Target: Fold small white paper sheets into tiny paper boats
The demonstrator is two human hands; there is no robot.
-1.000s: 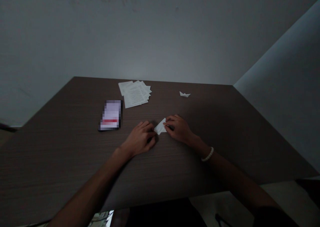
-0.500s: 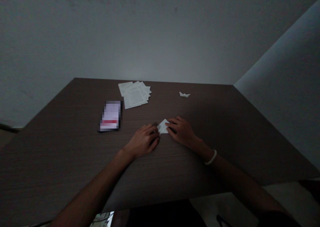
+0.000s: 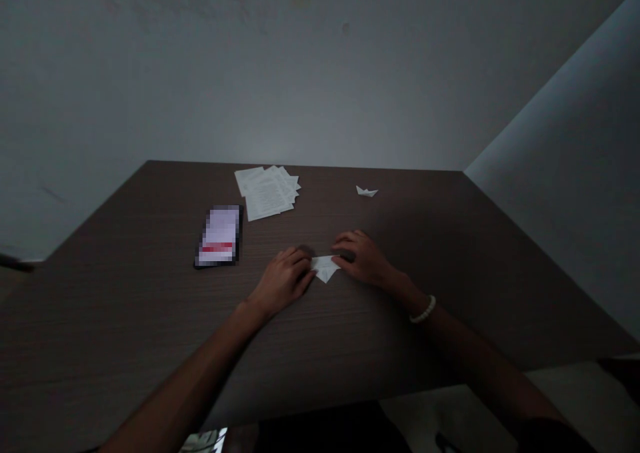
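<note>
Swung round since the earlier frame, point toward the body: folded white paper (image 3: 325, 268) on dark wood table (image 3: 125, 320), pinned between left hand (image 3: 283, 281) and right hand (image 3: 363, 258), fingertips pressed on its edges, not lifted. Beyond grip: pixelated phone (image 3: 219, 236) to left, paper stack (image 3: 267, 192) ahead-left, small paper boat (image 3: 367, 191) ahead-right.

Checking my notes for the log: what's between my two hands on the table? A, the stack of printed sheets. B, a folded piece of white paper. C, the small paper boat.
B. The folded white paper sits on the table between the left hand and the right hand.
</note>
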